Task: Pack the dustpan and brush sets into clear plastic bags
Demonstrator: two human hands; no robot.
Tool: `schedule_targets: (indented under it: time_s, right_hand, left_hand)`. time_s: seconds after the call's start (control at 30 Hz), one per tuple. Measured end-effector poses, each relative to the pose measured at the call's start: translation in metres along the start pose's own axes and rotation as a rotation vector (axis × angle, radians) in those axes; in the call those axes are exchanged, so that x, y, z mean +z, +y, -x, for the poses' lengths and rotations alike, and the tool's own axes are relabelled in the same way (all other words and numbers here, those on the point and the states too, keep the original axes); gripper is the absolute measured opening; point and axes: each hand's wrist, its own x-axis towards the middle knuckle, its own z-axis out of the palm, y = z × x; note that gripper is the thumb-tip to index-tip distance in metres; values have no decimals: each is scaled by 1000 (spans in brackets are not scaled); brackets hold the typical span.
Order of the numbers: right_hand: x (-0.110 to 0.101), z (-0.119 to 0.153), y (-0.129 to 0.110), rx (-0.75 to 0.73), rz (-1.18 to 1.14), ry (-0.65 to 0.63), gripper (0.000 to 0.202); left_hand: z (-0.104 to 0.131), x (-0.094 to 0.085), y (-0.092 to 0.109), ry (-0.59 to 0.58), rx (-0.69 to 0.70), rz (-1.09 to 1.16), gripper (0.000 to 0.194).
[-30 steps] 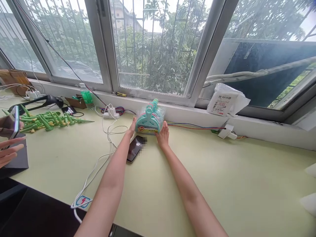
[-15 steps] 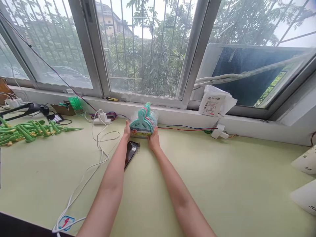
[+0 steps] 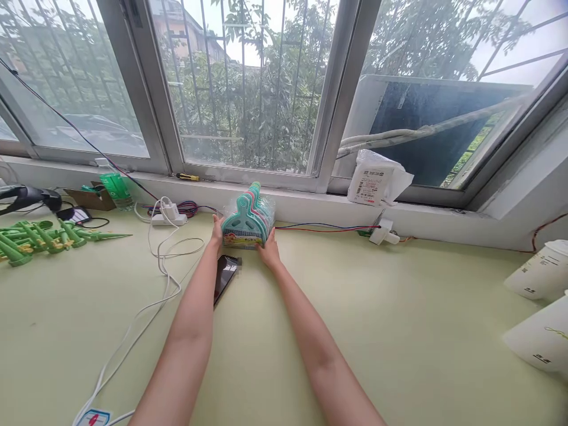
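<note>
Pale green desk (image 3: 377, 331) runs beneath barred windows, with green plastic cone-shaped pieces (image 3: 39, 239) piled at its left, loose enough to scatter if bumped. Next, looped white cables (image 3: 142, 316) trail from a white power strip (image 3: 168, 219) near the left hand (image 3: 216, 232); a forearm could snag one and tug the strip. A dark, glossy phone (image 3: 224, 274) lies beside that wrist, where a careless sweep might knock it. Between the hands, near the wall, stands a film-wrapped stack of teal and pink plastic dustpan-like pieces (image 3: 244, 225), the fingers of both hands clamped on its sides. Slick wrapping or uneven pressure could let it slip or tilt past the right hand (image 3: 270, 252) onto the thin red and blue wires (image 3: 323, 226).
</note>
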Motion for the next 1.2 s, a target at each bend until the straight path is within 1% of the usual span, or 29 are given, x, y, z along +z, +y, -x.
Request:
schedule_targets:
  time_s: [0.1, 0.17, 0.23, 0.4, 0.53, 0.6, 0.8, 0.93, 1.0, 1.03, 1.1, 1.2]
  right_hand:
    - [-3, -5, 1, 16, 1, -36, 97]
    - [-4, -6, 0, 23, 8, -49, 96]
    - [-4, -5, -1, 25, 22, -56, 95]
    - [-7, -3, -4, 20, 35, -66, 93]
    - [-7, -3, -5, 42, 23, -72, 92]
    - [-7, -4, -6, 53, 28, -69, 92]
    - [-11, -1, -12, 63, 48, -73, 92]
    - [-11, -1, -12, 59, 54, -65, 91]
    - [-10, -3, -10, 55, 46, -60, 91]
    - [-10, -3, -9, 50, 37, -60, 92]
    - [-9, -4, -7, 41, 16, -61, 94]
    - [-10, -3, -4, 26, -5, -61, 97]
  left_hand:
    - [-5, -6, 0, -102, -81, -5, 88]
    - [-7, -9, 0, -132, -122, -32, 86]
    - [-7, -11, 0, -139, -127, -47, 86]
    - [-6, -10, 4, -135, -83, -25, 87]
    - [-10, -11, 5, -163, -176, -28, 91]
    - [-13, -11, 5, -185, -193, -26, 89]
    - [-14, -9, 7, -207, -157, -28, 82]
    - [-16, -6, 4, -189, -136, -21, 86]
    - [-18, -5, 0, -143, -90, 2, 90]
    - [-20, -4, -2, -86, -54, 4, 91]
    - [-20, -4, -3, 97, 13, -46, 92]
    - [-12, -4, 2, 385, 55, -284, 85]
